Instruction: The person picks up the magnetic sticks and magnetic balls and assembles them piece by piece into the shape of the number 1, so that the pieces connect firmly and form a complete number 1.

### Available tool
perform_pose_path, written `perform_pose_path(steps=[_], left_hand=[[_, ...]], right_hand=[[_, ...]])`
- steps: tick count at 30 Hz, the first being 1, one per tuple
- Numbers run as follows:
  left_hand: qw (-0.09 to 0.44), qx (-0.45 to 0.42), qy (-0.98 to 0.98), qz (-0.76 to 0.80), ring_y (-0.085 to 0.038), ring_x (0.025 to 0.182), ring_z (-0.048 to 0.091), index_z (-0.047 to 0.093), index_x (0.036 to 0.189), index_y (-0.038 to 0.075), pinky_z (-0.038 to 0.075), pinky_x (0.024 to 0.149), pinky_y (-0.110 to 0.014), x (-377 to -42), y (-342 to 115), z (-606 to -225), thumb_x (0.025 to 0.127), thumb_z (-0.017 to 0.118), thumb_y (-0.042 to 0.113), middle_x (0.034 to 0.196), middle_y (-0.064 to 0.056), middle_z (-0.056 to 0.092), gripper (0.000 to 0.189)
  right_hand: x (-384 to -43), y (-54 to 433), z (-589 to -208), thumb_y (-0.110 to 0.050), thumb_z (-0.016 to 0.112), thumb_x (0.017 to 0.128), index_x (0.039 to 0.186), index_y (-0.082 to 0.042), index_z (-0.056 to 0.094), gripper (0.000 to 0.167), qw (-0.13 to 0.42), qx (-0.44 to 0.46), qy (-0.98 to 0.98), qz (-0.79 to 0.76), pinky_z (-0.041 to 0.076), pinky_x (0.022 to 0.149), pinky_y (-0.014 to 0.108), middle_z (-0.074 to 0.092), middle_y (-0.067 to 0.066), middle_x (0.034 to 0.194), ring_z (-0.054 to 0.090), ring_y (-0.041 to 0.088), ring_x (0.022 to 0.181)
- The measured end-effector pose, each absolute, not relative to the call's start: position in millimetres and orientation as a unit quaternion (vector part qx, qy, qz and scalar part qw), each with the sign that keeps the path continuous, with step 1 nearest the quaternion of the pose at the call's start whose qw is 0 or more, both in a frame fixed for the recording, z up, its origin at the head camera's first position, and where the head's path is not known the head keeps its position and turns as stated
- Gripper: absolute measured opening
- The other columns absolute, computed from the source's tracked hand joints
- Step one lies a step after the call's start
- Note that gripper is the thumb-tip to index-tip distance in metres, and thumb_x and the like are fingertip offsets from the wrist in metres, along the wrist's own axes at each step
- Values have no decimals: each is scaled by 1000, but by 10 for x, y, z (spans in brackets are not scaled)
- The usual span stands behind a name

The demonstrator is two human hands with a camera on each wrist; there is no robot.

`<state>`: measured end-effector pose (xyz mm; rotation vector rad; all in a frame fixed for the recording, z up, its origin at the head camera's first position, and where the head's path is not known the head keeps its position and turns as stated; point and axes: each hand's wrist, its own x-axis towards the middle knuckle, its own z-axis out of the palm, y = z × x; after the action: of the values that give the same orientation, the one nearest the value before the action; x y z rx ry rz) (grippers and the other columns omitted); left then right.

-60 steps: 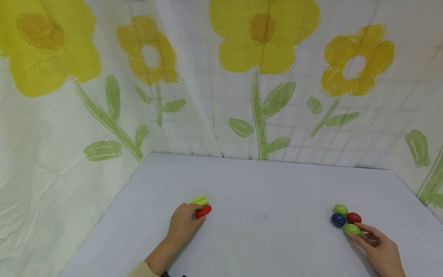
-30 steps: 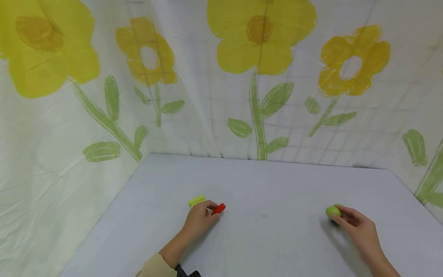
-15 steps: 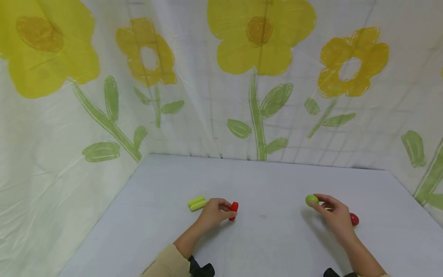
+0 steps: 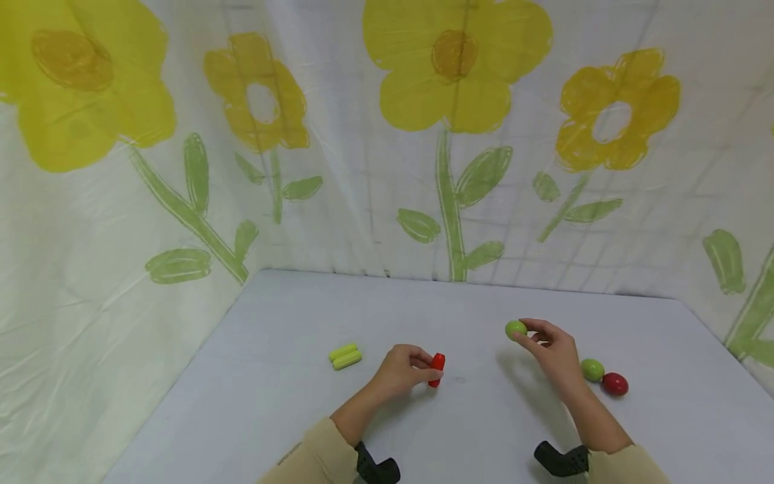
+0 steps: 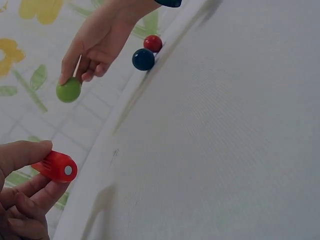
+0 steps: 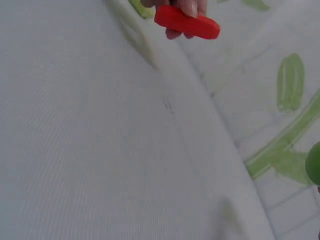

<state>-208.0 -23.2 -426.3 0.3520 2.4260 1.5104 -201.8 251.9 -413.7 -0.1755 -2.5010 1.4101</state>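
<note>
Near the middle of the table my left hand pinches a short red rod between thumb and fingers, roughly upright. A pale round dot marks the rod's end in the left wrist view, where the thumb presses on its side. To the right, my right hand holds a glossy green ball at its fingertips, raised above the table with a shadow below. The right wrist view shows only part of this green ball at its edge. The rod and the held ball are apart.
Two yellow-green rods lie side by side on the white table at left. A second green ball and a red ball sit beyond my right forearm; a blue ball shows beside the red one. A flower-printed curtain hangs behind.
My left hand has carried the red rod rightward from beside the yellow-green rods, turning it upright. My right hand has lifted the green ball off the group and moved it left and farther away.
</note>
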Motion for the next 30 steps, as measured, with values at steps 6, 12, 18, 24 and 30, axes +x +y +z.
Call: perform_pose_path(steps=[6, 12, 18, 24, 30], left_hand=[[140, 108, 827, 534, -11, 72, 57, 67, 90, 3, 43, 60, -23, -2106, -139, -4265, 78, 75, 19, 81, -4, 66, 22], [136, 107, 822, 543, -11, 70, 58, 67, 89, 1, 44, 61, -23, -2139, -86, -4317, 77, 75, 17, 80, -6, 68, 21], [140, 100, 814, 555, -10, 70, 60, 68, 89, 1, 45, 61, -21, -2171, -43, -4381, 76, 76, 17, 79, -6, 69, 22], [136, 100, 813, 557, -9, 69, 59, 68, 89, 0, 44, 61, -22, -2185, -28, -4394, 76, 76, 18, 79, -6, 69, 22], [137, 93, 810, 562, -8, 68, 58, 68, 88, -1, 42, 60, -21, -2196, -35, -4411, 77, 76, 18, 79, -8, 70, 23]], right_hand=[[-2132, 2338, -4131, -37, 71, 81, 117, -8, 62, 47, 108, -66, -849, 512, 40, 65, 19, 54, -17, 90, 46, 1, 76], [-2208, 2155, -4164, -37, 72, 80, 117, -8, 62, 48, 82, -82, -838, 533, 41, 67, 19, 57, -9, 95, 47, 5, 81], [-2265, 2017, -4209, -38, 72, 80, 118, -9, 62, 50, 58, -86, -830, 549, 40, 69, 20, 58, -4, 99, 46, 11, 86], [-2290, 1926, -4239, -35, 72, 81, 118, -7, 62, 48, 48, -83, -816, 570, 42, 73, 22, 60, 3, 105, 48, 12, 87], [-2306, 1824, -4265, -31, 72, 81, 117, -6, 62, 45, 31, -67, -804, 590, 44, 82, 29, 61, 7, 110, 52, 12, 87]])
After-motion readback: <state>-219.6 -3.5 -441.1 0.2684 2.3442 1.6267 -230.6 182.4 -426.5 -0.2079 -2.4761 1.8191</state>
